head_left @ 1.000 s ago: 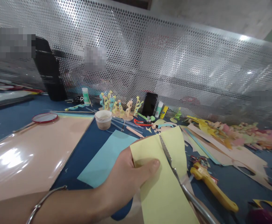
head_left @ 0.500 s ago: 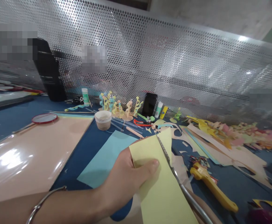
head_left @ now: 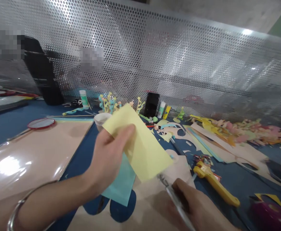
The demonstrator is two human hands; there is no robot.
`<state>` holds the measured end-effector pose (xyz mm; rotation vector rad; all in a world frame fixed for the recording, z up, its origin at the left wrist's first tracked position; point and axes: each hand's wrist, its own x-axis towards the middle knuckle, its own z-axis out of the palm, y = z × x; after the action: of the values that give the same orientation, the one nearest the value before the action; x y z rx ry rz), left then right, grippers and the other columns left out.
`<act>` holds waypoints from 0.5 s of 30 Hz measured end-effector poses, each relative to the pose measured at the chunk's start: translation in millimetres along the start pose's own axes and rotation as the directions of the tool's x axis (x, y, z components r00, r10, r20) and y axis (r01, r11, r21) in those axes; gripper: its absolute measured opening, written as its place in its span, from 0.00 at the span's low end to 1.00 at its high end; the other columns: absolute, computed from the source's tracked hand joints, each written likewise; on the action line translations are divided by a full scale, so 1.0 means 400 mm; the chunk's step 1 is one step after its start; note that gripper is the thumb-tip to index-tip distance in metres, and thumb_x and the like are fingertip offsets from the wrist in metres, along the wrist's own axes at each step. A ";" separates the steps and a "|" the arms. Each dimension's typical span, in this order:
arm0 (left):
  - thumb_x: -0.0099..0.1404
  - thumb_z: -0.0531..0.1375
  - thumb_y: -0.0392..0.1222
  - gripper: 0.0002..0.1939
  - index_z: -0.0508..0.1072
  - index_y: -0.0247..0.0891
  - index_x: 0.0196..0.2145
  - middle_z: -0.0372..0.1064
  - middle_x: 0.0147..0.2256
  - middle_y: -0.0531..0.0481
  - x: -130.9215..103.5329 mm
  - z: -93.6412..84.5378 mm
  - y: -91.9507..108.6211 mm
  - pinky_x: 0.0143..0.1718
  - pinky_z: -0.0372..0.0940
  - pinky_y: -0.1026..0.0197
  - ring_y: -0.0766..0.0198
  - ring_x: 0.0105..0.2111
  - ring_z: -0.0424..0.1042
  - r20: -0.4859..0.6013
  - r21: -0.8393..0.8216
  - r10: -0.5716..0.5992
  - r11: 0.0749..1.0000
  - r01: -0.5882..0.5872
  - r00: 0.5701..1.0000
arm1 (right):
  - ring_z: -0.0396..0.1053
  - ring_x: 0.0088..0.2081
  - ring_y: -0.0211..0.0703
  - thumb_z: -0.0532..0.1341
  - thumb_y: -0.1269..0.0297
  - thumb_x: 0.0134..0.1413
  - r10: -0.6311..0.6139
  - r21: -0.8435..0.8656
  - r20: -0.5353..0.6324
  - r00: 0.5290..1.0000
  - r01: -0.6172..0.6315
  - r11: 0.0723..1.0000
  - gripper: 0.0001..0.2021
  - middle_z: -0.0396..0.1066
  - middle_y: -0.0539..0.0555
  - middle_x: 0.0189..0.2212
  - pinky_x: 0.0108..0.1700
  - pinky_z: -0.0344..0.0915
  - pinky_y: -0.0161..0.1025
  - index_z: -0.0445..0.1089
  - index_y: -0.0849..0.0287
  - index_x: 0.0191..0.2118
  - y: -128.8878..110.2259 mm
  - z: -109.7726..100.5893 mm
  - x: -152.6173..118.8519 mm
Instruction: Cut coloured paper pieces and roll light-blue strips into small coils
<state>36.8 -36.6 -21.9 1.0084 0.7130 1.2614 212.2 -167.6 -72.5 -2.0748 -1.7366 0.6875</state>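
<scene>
My left hand point(head_left: 111, 150) pinches a sheet of pale yellow paper point(head_left: 140, 144) between thumb and fingers, held tilted above the table. My right hand point(head_left: 190, 199) is closed around a slim silver craft knife point(head_left: 176, 200). Its tip lies close to the sheet's lower edge; whether it touches I cannot tell. Under the yellow sheet a light blue sheet point(head_left: 121, 186) shows in part. Below both hands lies a peach sheet point(head_left: 154, 205) with rounded cutouts. A small pale yellow scrap point(head_left: 168, 136) lies beyond the sheet.
A white cup point(head_left: 100, 118) stands partly behind the yellow paper. To the right are a yellow glue gun point(head_left: 216, 184) and a purple object point(head_left: 270, 215). Paper scraps point(head_left: 246, 131) pile up at back right. A black phone point(head_left: 152, 104) leans on the perforated metal screen point(head_left: 179, 64).
My left hand has moved the yellow paper left and turned it. The knife has left its edge and moved down with my right hand, now in fuller view.
</scene>
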 end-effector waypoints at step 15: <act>0.60 0.60 0.44 0.10 0.73 0.38 0.38 0.75 0.31 0.52 -0.023 0.049 -0.106 0.24 0.65 0.66 0.64 0.28 0.73 0.090 0.170 -0.334 0.933 0.316 0.938 | 0.69 0.26 0.37 0.56 0.69 0.57 -0.371 -0.070 -0.389 0.844 0.374 0.925 0.21 0.69 0.49 0.34 0.29 0.68 0.34 0.56 0.49 0.56 0.009 -0.043 -0.002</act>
<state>70.3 -49.9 -53.0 1.0311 0.8565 0.8615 224.8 -168.4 -60.1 -1.6445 -1.8056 0.1406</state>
